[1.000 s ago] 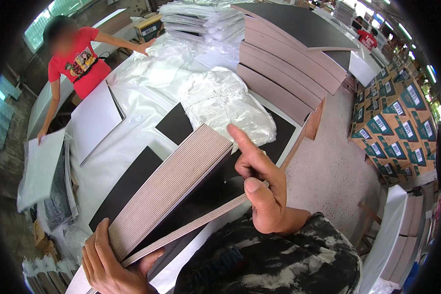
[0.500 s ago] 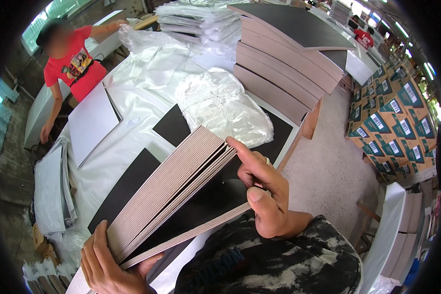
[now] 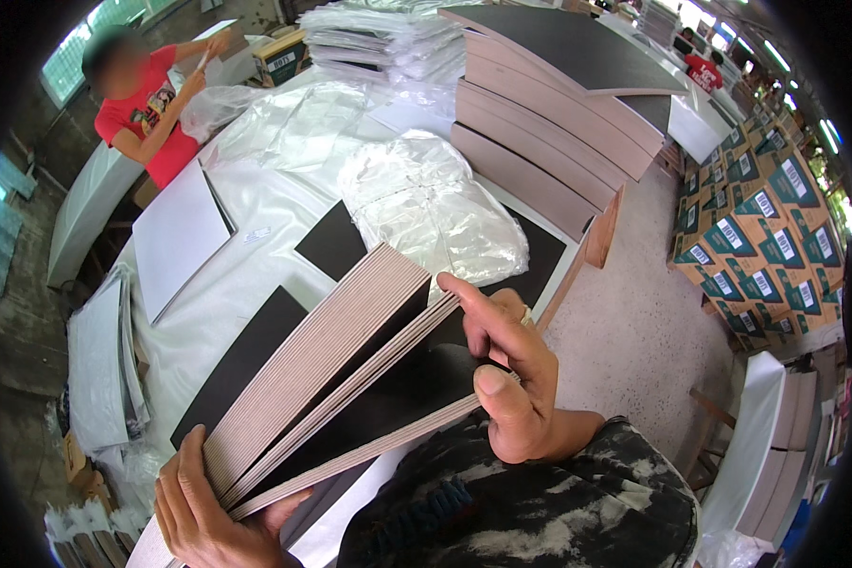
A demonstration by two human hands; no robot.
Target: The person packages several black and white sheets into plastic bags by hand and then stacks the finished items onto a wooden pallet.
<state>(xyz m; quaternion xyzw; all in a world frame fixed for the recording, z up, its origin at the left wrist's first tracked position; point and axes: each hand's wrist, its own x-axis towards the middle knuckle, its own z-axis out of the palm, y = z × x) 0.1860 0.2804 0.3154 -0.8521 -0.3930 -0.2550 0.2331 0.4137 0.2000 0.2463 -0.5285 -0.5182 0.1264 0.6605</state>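
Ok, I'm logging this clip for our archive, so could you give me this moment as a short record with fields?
Setting: worktable covered in white sheeting
Left hand: grips the near end of a stack of thin dark boards with pale edges
Right hand: fingers fan the stack's far end apart
Behind the stack: crumpled clear plastic bags
Further back: tall board piles
Far left: a person in a red shirt
Right, on the floor: green and brown cartons
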